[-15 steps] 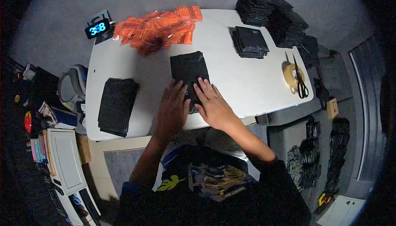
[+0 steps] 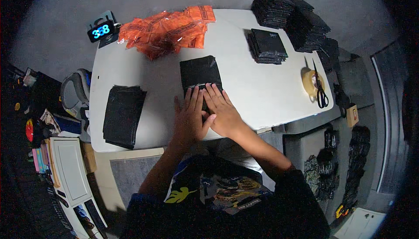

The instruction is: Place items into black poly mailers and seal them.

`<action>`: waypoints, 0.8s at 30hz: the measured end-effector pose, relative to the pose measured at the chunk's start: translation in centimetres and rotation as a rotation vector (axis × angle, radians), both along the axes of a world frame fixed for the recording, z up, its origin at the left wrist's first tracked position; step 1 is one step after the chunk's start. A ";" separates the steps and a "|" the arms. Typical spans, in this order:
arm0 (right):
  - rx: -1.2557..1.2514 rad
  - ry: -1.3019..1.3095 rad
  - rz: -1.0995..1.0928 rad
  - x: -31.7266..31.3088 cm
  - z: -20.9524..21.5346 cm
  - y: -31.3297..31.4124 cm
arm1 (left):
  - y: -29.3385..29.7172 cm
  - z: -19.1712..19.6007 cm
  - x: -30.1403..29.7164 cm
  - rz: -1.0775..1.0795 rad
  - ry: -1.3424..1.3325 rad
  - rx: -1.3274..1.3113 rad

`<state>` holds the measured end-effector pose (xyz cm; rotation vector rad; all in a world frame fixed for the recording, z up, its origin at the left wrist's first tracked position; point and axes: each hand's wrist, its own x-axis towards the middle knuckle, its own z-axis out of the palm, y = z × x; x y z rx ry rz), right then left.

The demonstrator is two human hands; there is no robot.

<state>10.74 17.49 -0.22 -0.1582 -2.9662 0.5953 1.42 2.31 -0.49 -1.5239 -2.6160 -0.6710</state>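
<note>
The left grip (image 2: 190,117) and right grip (image 2: 223,114) lie flat and side by side, fingers straight and clasping nothing, over the near part of a black packet (image 2: 200,71). Its far part shows just beyond the fingertips, flat on the white table (image 2: 257,92). It looks light, limp and slick, unlikely to break; pinching its far corners should hold best. Farther beyond the grips lie orange packets (image 2: 163,31).
</note>
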 end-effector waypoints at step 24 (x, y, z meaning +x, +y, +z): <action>-0.185 -0.056 -0.060 2.1 1.8 2.9 | -2.8 -1.7 -0.1 0.218 0.070 0.006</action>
